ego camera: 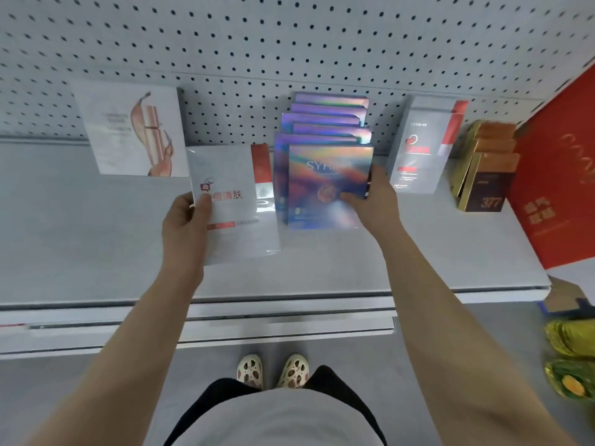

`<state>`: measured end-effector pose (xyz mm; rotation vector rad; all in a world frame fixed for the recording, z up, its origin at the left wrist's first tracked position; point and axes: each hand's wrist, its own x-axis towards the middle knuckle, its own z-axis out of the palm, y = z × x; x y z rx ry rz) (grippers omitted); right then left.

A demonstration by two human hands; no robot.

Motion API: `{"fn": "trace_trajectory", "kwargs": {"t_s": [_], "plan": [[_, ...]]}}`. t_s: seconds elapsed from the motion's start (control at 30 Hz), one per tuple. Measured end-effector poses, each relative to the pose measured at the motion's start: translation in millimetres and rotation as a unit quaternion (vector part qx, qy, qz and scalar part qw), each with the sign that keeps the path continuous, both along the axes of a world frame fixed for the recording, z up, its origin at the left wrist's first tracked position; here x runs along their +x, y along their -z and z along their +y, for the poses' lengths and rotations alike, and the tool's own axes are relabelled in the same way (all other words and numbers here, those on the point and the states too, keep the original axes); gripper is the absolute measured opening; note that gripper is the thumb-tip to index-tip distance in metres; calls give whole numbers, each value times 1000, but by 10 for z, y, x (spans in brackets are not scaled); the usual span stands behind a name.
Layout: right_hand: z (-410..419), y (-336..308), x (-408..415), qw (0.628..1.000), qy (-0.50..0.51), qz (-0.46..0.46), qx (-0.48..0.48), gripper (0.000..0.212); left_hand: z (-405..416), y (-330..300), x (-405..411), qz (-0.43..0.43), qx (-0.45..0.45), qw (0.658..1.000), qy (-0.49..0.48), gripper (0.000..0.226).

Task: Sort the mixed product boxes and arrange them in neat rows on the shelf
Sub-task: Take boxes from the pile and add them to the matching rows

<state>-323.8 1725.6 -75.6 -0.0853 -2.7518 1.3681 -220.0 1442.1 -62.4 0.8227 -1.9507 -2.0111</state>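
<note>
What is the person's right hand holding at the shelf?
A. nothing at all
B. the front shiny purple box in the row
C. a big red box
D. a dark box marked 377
B: the right hand grips the right edge of the front iridescent box, which heads the row of matching boxes, while the left hand holds a white box.

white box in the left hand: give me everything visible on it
The white box is flat and rectangular, glossy as if film-wrapped, with glare near its right edge. It carries a red strip at the upper right, a small red logo, red Chinese characters and a thin red line lower down. The left hand grips its left edge, thumb on the front. It is tilted with its face toward the camera, over the shelf, just left of the front iridescent box; contact between the two cannot be told.
</note>
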Motion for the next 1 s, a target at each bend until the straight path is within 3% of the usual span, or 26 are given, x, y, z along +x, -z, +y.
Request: {"fn": "trace_trajectory", "kwargs": {"t_s": [0.23, 0.33, 0.4, 0.47, 0.53, 0.6, 0.73, 0.87, 1.0], "plan": [[13, -92, -7, 998, 25, -10, 62, 64, 129, 4, -34, 7, 5, 999, 53, 13], [10, -258, 19, 984, 97, 125, 76, 45, 246, -11, -41, 8, -1, 997, 78, 14], [-48, -442, 68, 982, 80, 170, 33, 28, 369, -24, -30, 11, -5, 995, 98, 12], [-99, -621, 121, 996, -17, 76, -36, 19, 548, -34, -14, 19, -5, 993, 115, 8], [-53, -679, 143, 990, -120, -36, -64, 25, 778, -69, -9, 26, 0, 992, 123, 7], [111, -650, 150, 976, -159, -78, -124, 31, 1043, -88, -20, 31, -4, 991, 132, 10], [749, -607, 79, 963, -147, -94, -203, 30, 1626, -81, -97, 39, -23, 987, 153, 22], [1524, -659, -185, 972, -145, -85, -165, 26, 2265, -13, -277, 53, -84, 971, 218, 36], [1981, -646, -507, 977, -146, -80, -135, 24, 2888, 41, -502, 31, -83, 962, 257, 38]]}}
